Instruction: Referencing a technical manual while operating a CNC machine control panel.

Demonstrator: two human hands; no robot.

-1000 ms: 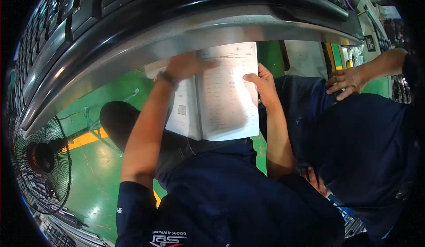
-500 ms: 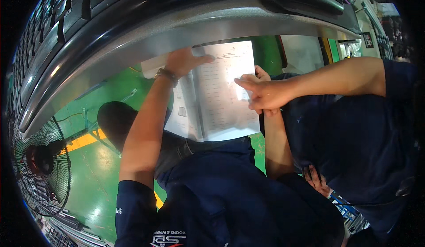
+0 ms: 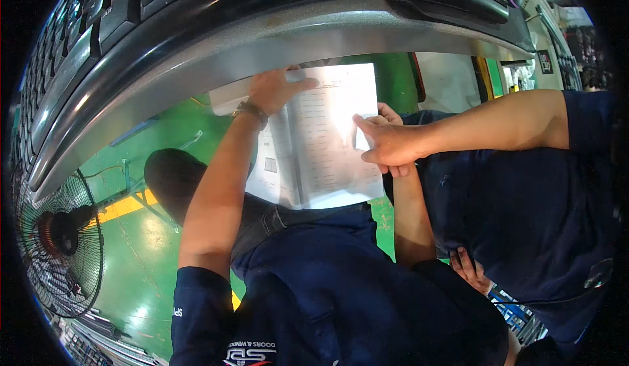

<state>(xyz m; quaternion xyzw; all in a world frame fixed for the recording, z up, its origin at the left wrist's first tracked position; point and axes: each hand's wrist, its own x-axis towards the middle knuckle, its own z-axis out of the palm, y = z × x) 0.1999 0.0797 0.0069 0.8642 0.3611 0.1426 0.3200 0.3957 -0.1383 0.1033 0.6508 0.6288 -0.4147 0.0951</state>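
A sheaf of printed white papers [image 3: 327, 179] lies spread above my lap, a page turned over to the left and a bright glare on the right-hand page. At its top edge my left hand [image 3: 275, 91], wearing a dark wristwatch, is closed on the sheets with the thumb over the page. My right hand [image 3: 391, 112] grips the right edge; most of it is hidden behind a co-worker's hand [image 3: 393, 142]. That hand comes in from the right with its index finger pointing at the right-hand page.
A black keyboard [image 3: 124, 12] on a grey desk edge [image 3: 295, 41] fills the top, close above the papers. At the left stands a black wire-cage fan [image 3: 62, 235] on a green floor [image 3: 131, 281] with yellow lines. The co-worker's body [image 3: 511, 209] is close on my right.
The co-worker's pointing hand has shifted slightly right and down, its fingertip nearer the page's right edge. Both my hands keep their hold, with the papers almost unmoved.
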